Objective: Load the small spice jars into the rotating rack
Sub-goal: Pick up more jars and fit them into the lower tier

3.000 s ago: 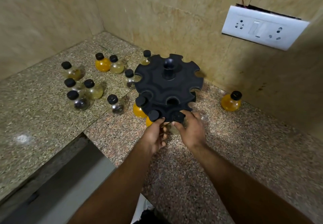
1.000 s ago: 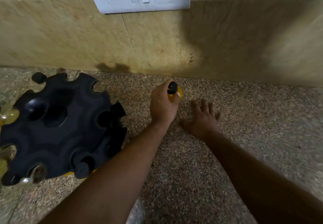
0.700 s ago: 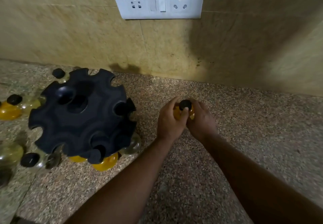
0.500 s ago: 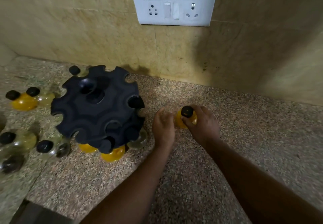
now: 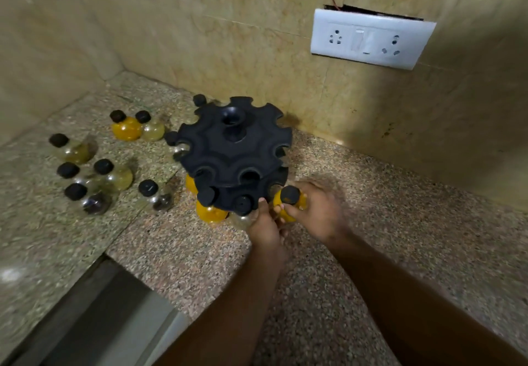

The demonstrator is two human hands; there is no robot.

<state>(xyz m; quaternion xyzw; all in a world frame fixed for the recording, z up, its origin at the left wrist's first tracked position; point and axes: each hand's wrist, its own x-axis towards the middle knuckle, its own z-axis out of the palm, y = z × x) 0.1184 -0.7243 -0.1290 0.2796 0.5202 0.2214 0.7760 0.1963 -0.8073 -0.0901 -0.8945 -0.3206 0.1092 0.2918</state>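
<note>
The black rotating rack (image 5: 234, 148) stands on the granite counter near the back wall, with notched slots around two tiers. Three jars hang in its lower front slots, one of them yellow (image 5: 211, 212). My right hand (image 5: 317, 211) grips a round yellow spice jar (image 5: 289, 202) with a black cap, right beside the rack's lower front-right edge. My left hand (image 5: 264, 224) is next to it, fingertips touching the rack's lower rim and the jar. Several loose jars stand to the left, such as a yellow one (image 5: 125, 128) and a clear one (image 5: 155, 195).
A white socket plate (image 5: 368, 41) sits on the tiled back wall at the right. The counter (image 5: 400, 222) meets a side wall at the left corner. Its front edge drops off at lower left (image 5: 94, 294).
I picked the yellow jar up from the right with my left hand, passed it to my right hand, and brought it left to the rack. The view swung back toward the rack.
</note>
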